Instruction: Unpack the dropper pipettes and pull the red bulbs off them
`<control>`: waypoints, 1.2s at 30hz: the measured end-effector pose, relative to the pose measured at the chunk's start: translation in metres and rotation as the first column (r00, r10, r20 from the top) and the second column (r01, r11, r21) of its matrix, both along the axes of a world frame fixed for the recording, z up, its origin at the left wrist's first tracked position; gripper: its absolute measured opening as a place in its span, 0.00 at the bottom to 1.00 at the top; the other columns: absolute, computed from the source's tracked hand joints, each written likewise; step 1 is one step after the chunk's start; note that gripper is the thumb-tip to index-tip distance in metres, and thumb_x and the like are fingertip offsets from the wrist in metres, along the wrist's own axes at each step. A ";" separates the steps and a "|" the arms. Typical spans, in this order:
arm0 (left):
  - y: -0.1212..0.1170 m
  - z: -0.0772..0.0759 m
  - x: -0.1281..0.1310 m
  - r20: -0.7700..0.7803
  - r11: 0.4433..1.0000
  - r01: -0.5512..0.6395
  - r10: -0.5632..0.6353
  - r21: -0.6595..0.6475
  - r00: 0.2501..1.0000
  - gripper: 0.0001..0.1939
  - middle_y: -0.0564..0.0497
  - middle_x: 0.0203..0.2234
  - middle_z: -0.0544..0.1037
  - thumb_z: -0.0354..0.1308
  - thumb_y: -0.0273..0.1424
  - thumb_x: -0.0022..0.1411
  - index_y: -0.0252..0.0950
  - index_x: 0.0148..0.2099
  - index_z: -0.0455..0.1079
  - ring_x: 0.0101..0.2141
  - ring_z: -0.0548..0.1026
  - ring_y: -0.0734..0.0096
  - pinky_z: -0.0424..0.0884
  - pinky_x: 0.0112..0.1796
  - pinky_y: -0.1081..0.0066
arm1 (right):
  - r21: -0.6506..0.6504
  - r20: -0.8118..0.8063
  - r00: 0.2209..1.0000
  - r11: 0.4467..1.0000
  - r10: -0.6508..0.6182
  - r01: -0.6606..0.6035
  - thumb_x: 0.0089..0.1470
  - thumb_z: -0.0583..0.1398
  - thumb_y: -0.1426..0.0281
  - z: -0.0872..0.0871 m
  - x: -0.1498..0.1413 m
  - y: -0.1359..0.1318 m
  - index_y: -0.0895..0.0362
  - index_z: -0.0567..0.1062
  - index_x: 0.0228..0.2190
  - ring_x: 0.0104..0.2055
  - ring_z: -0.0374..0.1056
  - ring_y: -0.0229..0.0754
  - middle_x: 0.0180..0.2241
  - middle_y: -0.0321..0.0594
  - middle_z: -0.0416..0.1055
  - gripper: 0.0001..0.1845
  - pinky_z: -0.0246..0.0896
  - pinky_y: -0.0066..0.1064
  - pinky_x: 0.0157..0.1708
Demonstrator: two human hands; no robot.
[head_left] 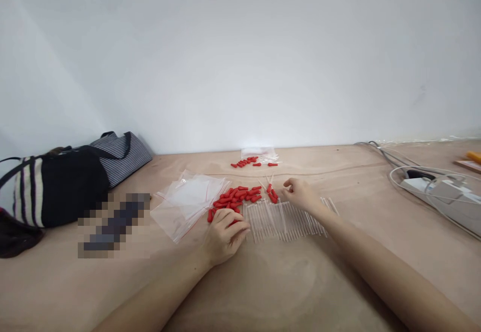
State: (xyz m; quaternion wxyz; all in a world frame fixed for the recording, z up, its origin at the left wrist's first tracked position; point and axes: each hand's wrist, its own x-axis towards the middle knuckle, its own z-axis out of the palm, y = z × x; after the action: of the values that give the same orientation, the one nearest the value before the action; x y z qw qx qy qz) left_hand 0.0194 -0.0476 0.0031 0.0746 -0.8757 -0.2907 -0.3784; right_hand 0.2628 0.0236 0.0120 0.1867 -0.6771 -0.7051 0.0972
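Note:
My left hand (225,234) rests on the table with its fingers curled at the near edge of a pile of red rubber bulbs (236,194). Its palm side is hidden, so anything inside it does not show. A row of thin clear glass tubes (285,219) lies side by side just right of that hand. Above the tubes' far ends is my right hand (299,194), thumb and index finger slightly apart, with nothing visible between them. To its left lie a few tubes fitted with red bulbs, the droppers (272,195).
Clear zip bags (191,199) lie left of the bulb pile. Near the wall are more red bulbs (246,161) and a small clear bag (259,152). Bags (75,187) stand at the left, beside a pixelated dark object (116,224). A power strip (447,202) with cables sits at the right.

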 end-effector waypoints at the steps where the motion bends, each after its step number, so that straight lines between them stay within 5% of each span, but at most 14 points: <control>1: 0.001 0.000 0.000 0.002 1.000 -0.005 0.005 -0.005 1.000 0.05 0.51 0.27 0.73 0.53 0.25 0.56 0.38 0.33 0.69 0.31 0.67 0.70 0.62 0.35 0.67 | 0.005 0.018 1.000 1.000 -0.003 0.003 0.51 0.52 0.67 0.001 0.003 0.004 0.59 0.71 0.36 0.33 0.67 0.38 0.32 0.43 0.72 0.13 0.55 0.25 0.27; 7: 0.001 0.000 0.000 -0.015 1.000 -0.009 0.009 -0.026 1.000 0.05 0.51 0.26 0.73 0.52 0.25 0.56 0.38 0.32 0.69 0.31 0.67 0.70 0.62 0.35 0.67 | 0.080 0.186 0.968 0.979 0.168 -0.185 0.50 0.51 0.74 0.004 -0.001 0.031 0.55 0.71 0.40 0.35 0.66 0.37 0.40 0.43 0.68 0.15 0.54 0.26 0.30; 16: 0.001 -0.001 0.000 -0.026 0.999 0.001 -0.002 -0.035 1.000 0.05 0.51 0.26 0.73 0.52 0.27 0.56 0.38 0.32 0.69 0.31 0.66 0.69 0.61 0.35 0.67 | 0.083 0.459 0.763 0.833 0.456 -0.547 0.48 0.54 0.75 -0.003 -0.011 0.055 0.57 0.75 0.32 0.40 0.61 0.43 0.39 0.45 0.66 0.11 0.50 0.30 0.36; 27: 0.001 0.001 0.001 -0.043 0.998 -0.023 0.021 -0.063 0.999 0.06 0.51 0.26 0.73 0.52 0.27 0.57 0.38 0.31 0.70 0.32 0.66 0.69 0.61 0.36 0.67 | 0.113 0.561 0.718 0.821 0.413 -0.560 0.48 0.53 0.76 -0.003 0.015 0.052 0.55 0.72 0.38 0.37 0.62 0.40 0.42 0.43 0.65 0.14 0.47 0.29 0.34; 36: 0.003 -0.001 0.000 -0.039 0.997 -0.031 0.029 -0.065 0.999 0.06 0.51 0.27 0.73 0.52 0.27 0.56 0.39 0.31 0.70 0.32 0.67 0.69 0.60 0.36 0.66 | 0.156 0.593 0.683 0.772 0.427 -0.617 0.51 0.52 0.76 -0.005 0.018 0.051 0.59 0.73 0.29 0.36 0.60 0.40 0.34 0.45 0.69 0.10 0.45 0.31 0.36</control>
State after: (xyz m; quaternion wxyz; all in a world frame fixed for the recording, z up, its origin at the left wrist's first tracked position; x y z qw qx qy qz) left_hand 0.0196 -0.0448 0.0021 0.0570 -0.8801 -0.3146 -0.3508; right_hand 0.2812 0.0743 0.0072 0.0654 -0.3998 -0.8991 -0.1660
